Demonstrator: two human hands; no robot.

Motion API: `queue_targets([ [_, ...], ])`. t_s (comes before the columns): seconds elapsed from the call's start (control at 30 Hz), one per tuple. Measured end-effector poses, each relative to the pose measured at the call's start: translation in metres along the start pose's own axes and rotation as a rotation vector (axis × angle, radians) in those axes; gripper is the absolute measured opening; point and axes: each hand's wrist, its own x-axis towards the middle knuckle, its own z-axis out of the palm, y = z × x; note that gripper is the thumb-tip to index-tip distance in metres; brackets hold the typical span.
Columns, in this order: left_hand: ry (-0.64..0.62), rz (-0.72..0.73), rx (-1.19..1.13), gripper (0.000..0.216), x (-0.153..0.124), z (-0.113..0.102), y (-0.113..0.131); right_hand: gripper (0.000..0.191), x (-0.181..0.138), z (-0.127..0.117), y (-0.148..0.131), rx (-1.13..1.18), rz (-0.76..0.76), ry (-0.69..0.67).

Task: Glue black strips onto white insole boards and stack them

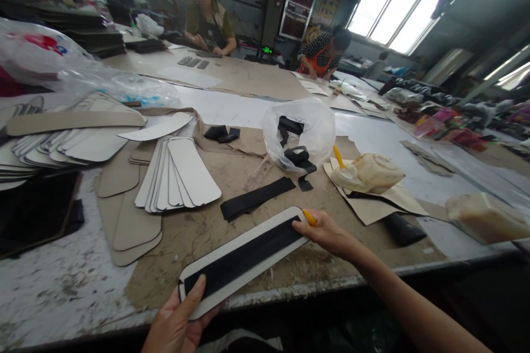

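Note:
A long white panel with rounded corners (236,285) is held tilted over the front of the table, a black strip (244,256) lying along its middle. My left hand (182,311) grips its near left end, thumb on top by the strip. At the far right end my right hand (325,231) is closed on the panel, thumb pressing the strip's end. A yellow piece (309,217), perhaps a tool handle, sticks out by the right fingers. Just beyond the panel lies a loose black strip (257,198) on brown paper.
A clear plastic bag (271,126) holds black strips. Right of it are a stained plastic container (375,172) and a yellow-handled tool (338,156). Fanned white panels (194,170) lie left, near a plastic bag (37,49). Two co-workers (211,21) (321,57) work across the table.

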Motion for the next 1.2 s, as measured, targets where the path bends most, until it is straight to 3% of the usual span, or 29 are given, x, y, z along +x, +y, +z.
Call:
queue_targets([
  [0.3, -0.169, -0.044, -0.050, 0.048, 0.007, -0.019, -0.006, 0.037, -0.003, -0.003, 0.004, 0.110, 0.065, -0.053],
  [0.67, -0.145, -0.071, -0.039, 0.048, 0.003, -0.013, 0.001, 0.045, 0.002, -0.003, 0.004, 0.197, 0.179, -0.080],
  [0.77, -0.120, -0.033, -0.026, 0.048, 0.005, -0.010, 0.001, 0.045, 0.009, -0.003, 0.002, 0.075, 0.178, -0.041],
  [0.9, -0.104, -0.013, -0.006, 0.045, 0.006, -0.006, 0.002, 0.035, 0.019, -0.008, 0.004, -0.231, 0.017, 0.123],
  [1.2, -0.074, -0.018, 0.040, 0.049, 0.010, -0.006, -0.001, 0.031, 0.026, -0.005, 0.019, -0.490, -0.063, 0.122],
])
